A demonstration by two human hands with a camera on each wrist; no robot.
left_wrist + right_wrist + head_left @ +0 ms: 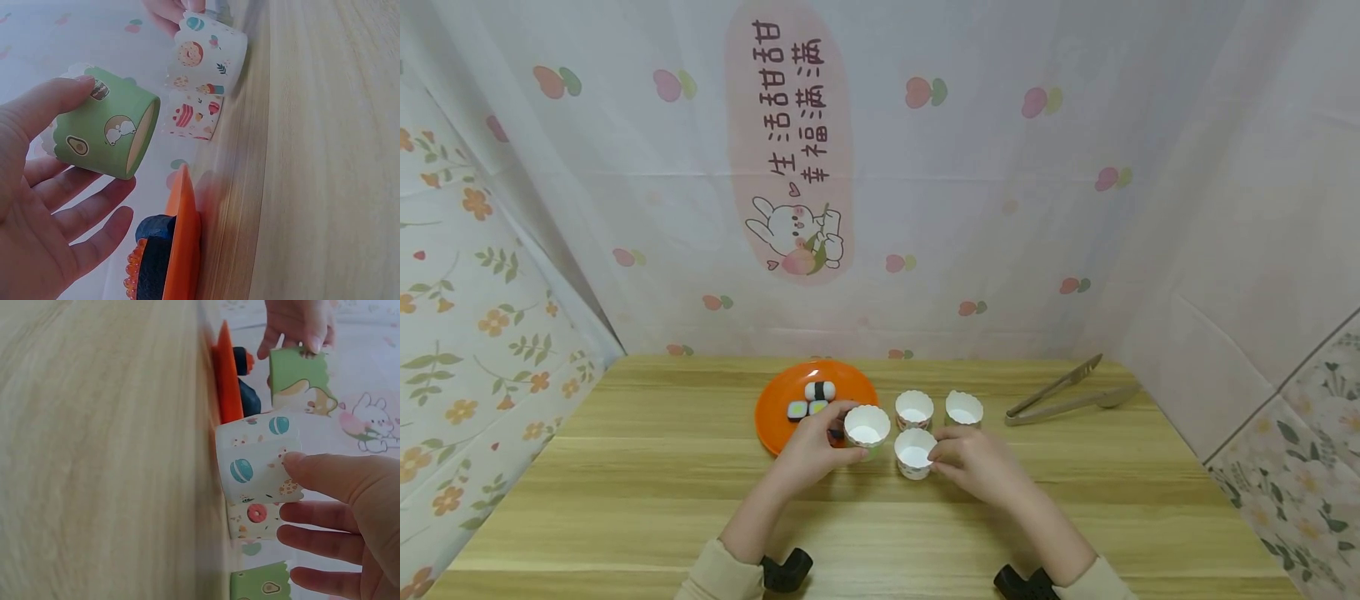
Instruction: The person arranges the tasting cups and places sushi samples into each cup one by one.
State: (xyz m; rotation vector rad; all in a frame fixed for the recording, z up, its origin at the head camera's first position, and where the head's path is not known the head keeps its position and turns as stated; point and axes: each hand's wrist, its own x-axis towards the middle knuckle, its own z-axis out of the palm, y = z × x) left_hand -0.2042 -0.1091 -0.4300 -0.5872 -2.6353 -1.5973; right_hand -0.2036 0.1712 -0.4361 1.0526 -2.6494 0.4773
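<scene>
Green cup (103, 134) in left hand (810, 446): animal and avocado pictures. White cup (259, 462) at right hand (983, 463): teal macarons. Cake cup (195, 119) beyond, between hands: white, pink-red pictures. Second green cup (256, 584) beyond right hand: avocado picture. Plate (771, 407) beyond left hand: orange. Sushi (798, 410): black, white, yellow-green centres. Tabletop (625, 483) below hands: yellow-brown woodgrain.

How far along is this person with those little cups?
Partway, it seems. Done: the rear-left cup and rear-right cup stand on the table. In hand: the left grip holds a green cup above the table; the right grip pinches the white cup. Left, probably: setting down the first and releasing the second. The tongs lie untouched; sushi sits on the plate.
</scene>
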